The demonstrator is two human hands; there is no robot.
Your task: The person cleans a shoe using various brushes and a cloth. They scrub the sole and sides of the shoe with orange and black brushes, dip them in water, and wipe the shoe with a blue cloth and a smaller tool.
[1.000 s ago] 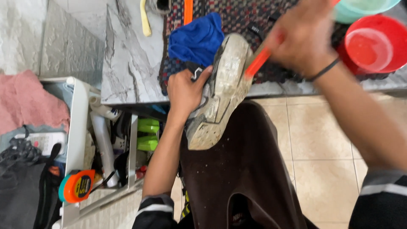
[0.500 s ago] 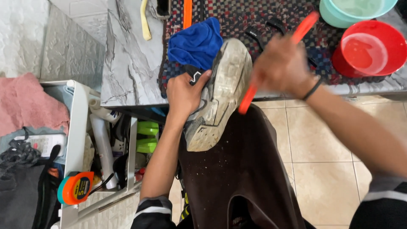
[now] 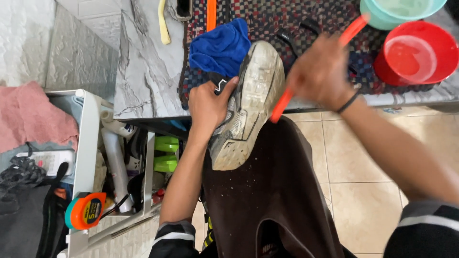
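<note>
My left hand [image 3: 208, 106] grips a dirty grey shoe [image 3: 248, 105] by its upper, sole turned up, over a dark brown apron [image 3: 267, 191] on my lap. My right hand [image 3: 321, 71] is closed around an orange brush [image 3: 282, 102], blurred with motion, its lower end against the right edge of the sole. Pale specks of dirt dot the apron below the shoe.
A marble counter [image 3: 143, 62] carries a checked mat [image 3: 287, 19], a blue cloth [image 3: 221, 45], a red bowl [image 3: 416, 50] and a teal bowl [image 3: 397, 9]. Left stands a white cart [image 3: 88, 143] with bottles, a tape measure [image 3: 86, 210] and a pink towel [image 3: 28, 114].
My right hand has swept the orange brush back and forth along the sole's right edge. The left hand and shoe stay put.
</note>
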